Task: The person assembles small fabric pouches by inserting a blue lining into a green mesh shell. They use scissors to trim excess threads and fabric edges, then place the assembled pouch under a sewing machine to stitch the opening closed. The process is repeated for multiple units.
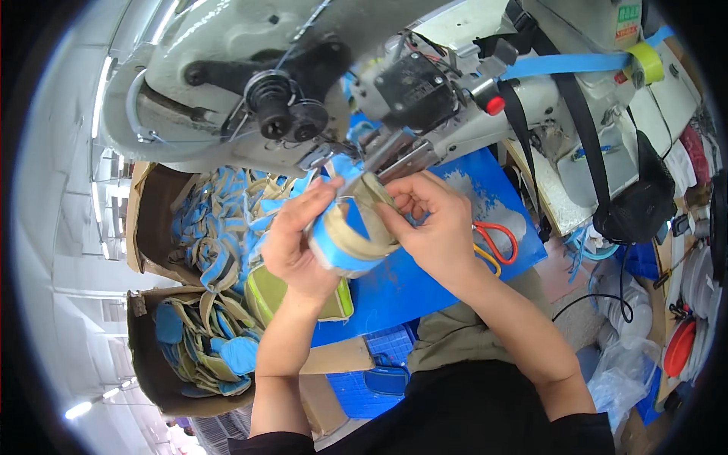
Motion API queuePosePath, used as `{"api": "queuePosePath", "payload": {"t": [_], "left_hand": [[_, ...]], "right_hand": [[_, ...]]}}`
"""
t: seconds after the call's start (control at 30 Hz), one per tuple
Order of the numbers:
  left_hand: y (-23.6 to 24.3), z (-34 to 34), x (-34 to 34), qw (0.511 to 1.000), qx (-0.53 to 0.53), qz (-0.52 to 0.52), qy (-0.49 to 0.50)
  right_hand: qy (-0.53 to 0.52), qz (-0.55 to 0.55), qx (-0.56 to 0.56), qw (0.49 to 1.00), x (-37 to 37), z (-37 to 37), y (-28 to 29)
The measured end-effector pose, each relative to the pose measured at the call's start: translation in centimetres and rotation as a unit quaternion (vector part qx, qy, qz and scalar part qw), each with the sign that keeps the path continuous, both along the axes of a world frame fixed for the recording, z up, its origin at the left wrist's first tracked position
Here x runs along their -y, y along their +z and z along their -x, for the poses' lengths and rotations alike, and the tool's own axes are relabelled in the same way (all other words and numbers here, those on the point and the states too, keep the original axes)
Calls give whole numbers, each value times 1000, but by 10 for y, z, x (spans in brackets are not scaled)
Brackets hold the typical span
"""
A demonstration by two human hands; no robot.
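A curved khaki fabric piece with a bright blue band (pixel 343 249) is bent into a loop just below the head of a sewing machine (pixel 174 87). My left hand (pixel 297 239) is closed round its left side. On the right, the thumb and fingers of my right hand (pixel 432 224) pinch its khaki edge. The upper end of the piece lies close to the machine's metal guide (pixel 402 155); whether it sits under the needle is hidden. Beside my right wrist lie scissors with red and yellow handles (pixel 506 241).
A blue work surface (pixel 387 299) spreads under my hands, with a green-edged fabric piece (pixel 265 294) at its left. Two cardboard boxes (pixel 142 227) full of blue and khaki pieces stand left. Blue tape (pixel 565 65) and black straps (pixel 584 136) hang at the right.
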State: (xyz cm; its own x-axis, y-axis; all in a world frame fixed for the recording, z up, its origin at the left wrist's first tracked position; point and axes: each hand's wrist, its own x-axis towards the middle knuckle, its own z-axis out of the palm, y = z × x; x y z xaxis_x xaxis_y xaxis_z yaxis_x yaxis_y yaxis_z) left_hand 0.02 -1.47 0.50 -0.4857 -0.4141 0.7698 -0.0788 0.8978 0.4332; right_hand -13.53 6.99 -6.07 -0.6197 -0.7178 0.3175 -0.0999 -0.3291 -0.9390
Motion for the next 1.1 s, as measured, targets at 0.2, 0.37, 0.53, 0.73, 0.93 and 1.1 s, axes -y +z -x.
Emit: {"api": "queuePosePath", "payload": {"t": [0.2, 0.37, 0.53, 0.73, 0.93, 1.1], "left_hand": [[10, -4, -9, 968, 184, 172, -22], [13, -2, -16, 956, 215, 199, -7], [13, 3, -15, 951, 226, 211, 7], [14, 8, -11, 956, 224, 188, 17], [7, 3, -12, 961, 198, 192, 24], [-2, -3, -13, 992, 125, 6, 10]], "right_hand": [[33, 17, 45, 998, 2, -3, -14], [68, 28, 77, 994, -1, -1, -16], [145, -16, 182, 972, -8, 6, -2], [193, -46, 230, 953, -12, 15, 12], [216, -28, 231, 948, -23, 17, 18], [202, -26, 205, 957, -26, 16, 11]]}}
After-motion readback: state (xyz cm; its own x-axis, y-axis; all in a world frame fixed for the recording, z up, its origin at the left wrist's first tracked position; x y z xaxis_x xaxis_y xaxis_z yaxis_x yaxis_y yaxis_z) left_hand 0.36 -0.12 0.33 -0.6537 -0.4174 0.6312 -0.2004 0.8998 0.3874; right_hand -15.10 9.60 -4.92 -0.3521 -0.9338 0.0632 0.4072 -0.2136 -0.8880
